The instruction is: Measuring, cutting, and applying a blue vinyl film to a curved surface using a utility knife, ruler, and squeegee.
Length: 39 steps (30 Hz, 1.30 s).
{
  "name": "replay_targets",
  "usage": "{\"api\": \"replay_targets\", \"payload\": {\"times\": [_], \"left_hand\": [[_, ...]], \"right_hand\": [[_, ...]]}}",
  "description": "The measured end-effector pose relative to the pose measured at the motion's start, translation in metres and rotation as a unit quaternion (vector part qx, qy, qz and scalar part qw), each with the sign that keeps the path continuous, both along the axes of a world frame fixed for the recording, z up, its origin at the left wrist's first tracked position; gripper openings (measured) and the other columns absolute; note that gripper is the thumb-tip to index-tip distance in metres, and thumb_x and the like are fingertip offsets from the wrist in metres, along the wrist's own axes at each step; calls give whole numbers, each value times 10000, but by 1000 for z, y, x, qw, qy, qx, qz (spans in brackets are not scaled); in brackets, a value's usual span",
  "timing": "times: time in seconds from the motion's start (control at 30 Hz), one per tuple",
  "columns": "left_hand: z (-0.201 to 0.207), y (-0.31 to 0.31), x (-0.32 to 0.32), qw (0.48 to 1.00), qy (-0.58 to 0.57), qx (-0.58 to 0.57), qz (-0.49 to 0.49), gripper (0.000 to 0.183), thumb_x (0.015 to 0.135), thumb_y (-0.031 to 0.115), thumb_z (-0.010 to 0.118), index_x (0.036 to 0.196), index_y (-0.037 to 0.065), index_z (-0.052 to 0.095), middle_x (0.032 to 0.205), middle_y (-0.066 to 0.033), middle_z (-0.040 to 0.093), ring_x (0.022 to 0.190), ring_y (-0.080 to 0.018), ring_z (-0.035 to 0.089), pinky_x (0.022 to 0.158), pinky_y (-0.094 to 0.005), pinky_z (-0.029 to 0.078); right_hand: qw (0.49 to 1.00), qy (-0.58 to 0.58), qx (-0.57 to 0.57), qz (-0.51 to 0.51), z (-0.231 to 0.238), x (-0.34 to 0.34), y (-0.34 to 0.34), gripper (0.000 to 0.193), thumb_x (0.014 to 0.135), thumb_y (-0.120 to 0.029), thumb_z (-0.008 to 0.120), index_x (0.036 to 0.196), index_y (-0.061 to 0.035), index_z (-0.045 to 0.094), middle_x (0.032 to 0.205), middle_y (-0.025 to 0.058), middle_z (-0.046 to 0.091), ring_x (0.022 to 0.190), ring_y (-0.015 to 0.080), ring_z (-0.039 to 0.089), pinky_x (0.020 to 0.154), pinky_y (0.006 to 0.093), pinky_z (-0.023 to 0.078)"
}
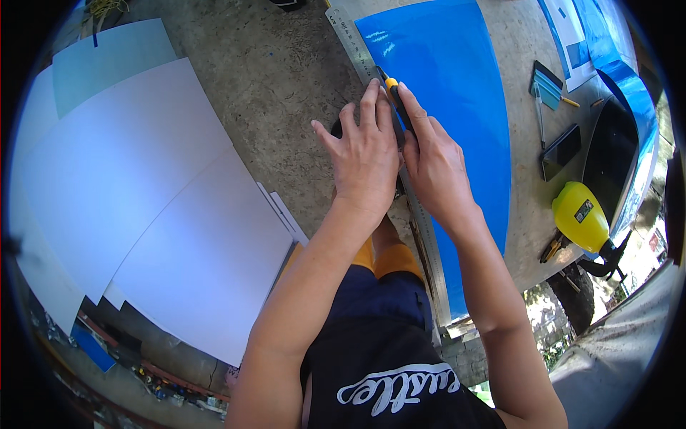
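Observation:
A glossy blue sheet (pixel 450 93) lies on the work table, with a long metal ruler (pixel 350 39) along its left edge. My right hand (pixel 437 168) grips a yellow and black utility knife (pixel 392 86), its index finger stretched along the handle. The knife's tip points away from me and meets the ruler's edge beside the blue sheet. Close on the left, my left hand (pixel 363 154) spreads its fingers over the ruler, the fingertips near the knife. Parts of the ruler are hidden under my hands.
Large white panels (pixel 128 157) stand at left above the concrete floor (pixel 264 71). On the table's right lie a teal squeegee (pixel 547 87), a phone (pixel 561 151), a yellow spray bottle (pixel 576 217) and pliers (pixel 552 246). Blue film (pixel 611 50) curls at the far right.

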<state>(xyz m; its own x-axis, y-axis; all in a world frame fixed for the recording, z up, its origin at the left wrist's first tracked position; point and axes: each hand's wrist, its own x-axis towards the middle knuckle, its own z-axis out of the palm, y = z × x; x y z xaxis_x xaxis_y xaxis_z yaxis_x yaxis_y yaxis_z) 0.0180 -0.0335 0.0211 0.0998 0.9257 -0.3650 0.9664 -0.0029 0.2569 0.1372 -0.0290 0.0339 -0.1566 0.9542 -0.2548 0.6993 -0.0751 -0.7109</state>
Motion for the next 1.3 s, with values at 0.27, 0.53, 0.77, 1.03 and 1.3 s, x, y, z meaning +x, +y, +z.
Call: {"api": "replay_targets", "payload": {"times": [0.27, 0.53, 0.77, 1.03, 1.3], "left_hand": [[0, 0, 0, 1000, 5, -8, -1, 737, 888, 183, 716, 1513, 51, 349, 1557, -39, 310, 1374, -286, 411, 1078, -771, 308], [-4, -1, 0, 1000, 3, 13, -3, 782, 849, 214, 760, 1501, 21, 374, 1571, -35, 309, 1334, -306, 444, 1051, -777, 335], [-6, -1, 2, 1000, 13, 22, 0, 724, 887, 216, 713, 1498, 22, 377, 1564, -30, 312, 1330, -310, 447, 1041, -781, 344], [-7, -2, 1, 1000, 5, 27, 1, 719, 891, 210, 707, 1498, 23, 370, 1570, -42, 294, 1330, -329, 445, 1038, -789, 338], [-1, 0, 3, 1000, 25, 6, -2, 652, 943, 184, 641, 1514, 54, 354, 1556, -29, 300, 1345, -292, 430, 1066, -768, 336]], "right_hand": [[1000, 3, 0, -4, 0, -1, 1, 630, 926, 8, 553, 1524, -143, 429, 948, 225, 609, 850, 403, 638, 763, 493, 512], [1000, -6, -5, 2, 0, -1, 2, 621, 929, 0, 553, 1522, -138, 433, 957, 225, 616, 853, 403, 639, 766, 495, 513], [1000, -16, -5, 10, 1, -2, 2, 624, 932, -7, 545, 1530, -135, 418, 964, 235, 621, 853, 411, 644, 767, 494, 521], [999, -28, -20, 15, 2, -1, 0, 631, 932, -12, 542, 1536, -131, 406, 964, 241, 622, 851, 413, 645, 769, 494, 523], [1000, -22, -9, 17, 1, 2, -6, 660, 913, 6, 568, 1539, -125, 403, 973, 241, 618, 865, 417, 640, 781, 494, 518]]}}
